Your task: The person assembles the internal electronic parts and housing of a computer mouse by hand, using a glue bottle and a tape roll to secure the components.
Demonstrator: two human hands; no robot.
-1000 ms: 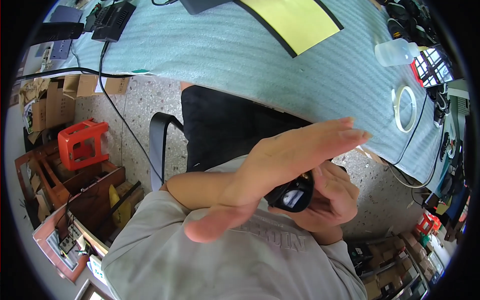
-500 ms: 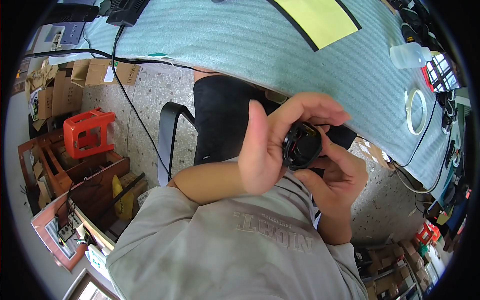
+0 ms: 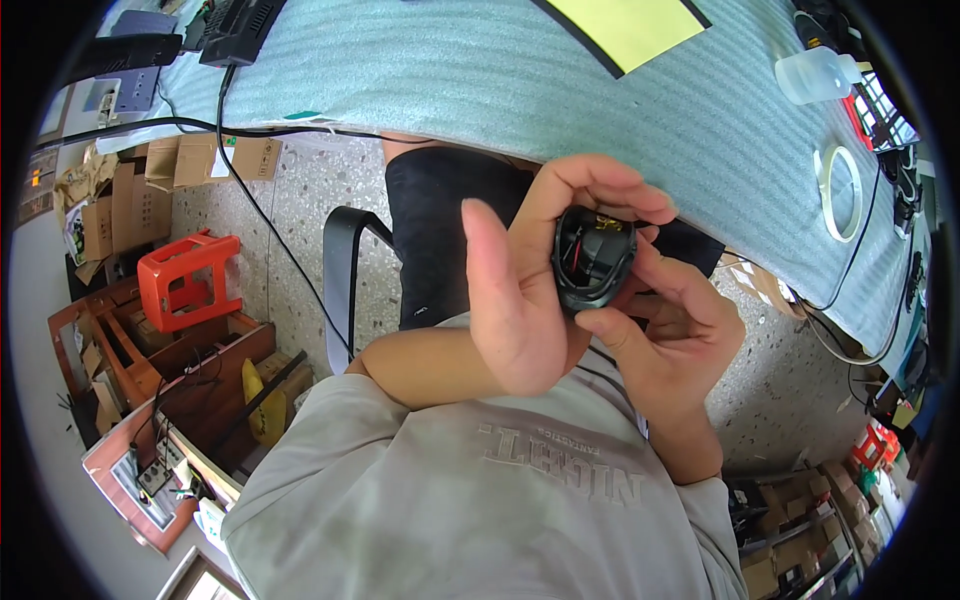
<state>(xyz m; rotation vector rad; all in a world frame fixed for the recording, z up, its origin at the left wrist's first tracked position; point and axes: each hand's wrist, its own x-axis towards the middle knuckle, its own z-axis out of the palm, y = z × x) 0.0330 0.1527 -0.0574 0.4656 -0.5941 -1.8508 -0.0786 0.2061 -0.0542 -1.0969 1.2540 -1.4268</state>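
Between my hands, above my lap, is a small black electronic housing [image 3: 606, 262], oval and open on the side facing up. Inside it show a dark block, a thin red wire and a gold-coloured patch near its far rim. My left hand [image 3: 535, 290] cups the housing from the left, fingers curled round its far side and thumb standing away from it. From the right, my right hand [image 3: 680, 325] grips the housing's edge with thumb and forefinger. The right hand's other fingers are curled and partly hidden.
A table with pale blue foam sheet [image 3: 450, 80] lies ahead, bearing a yellow black-edged sheet [image 3: 635, 30], a clear bottle [image 3: 812, 76], a tape roll [image 3: 838, 195] and a black device [image 3: 238, 32]. Cables hang at left near a red stool [image 3: 185, 280] and cardboard boxes [image 3: 225, 160].
Both hands have moved slightly up and left with the housing. The housing has tilted, so more of its inside, with the red wire and gold patch, faces up.
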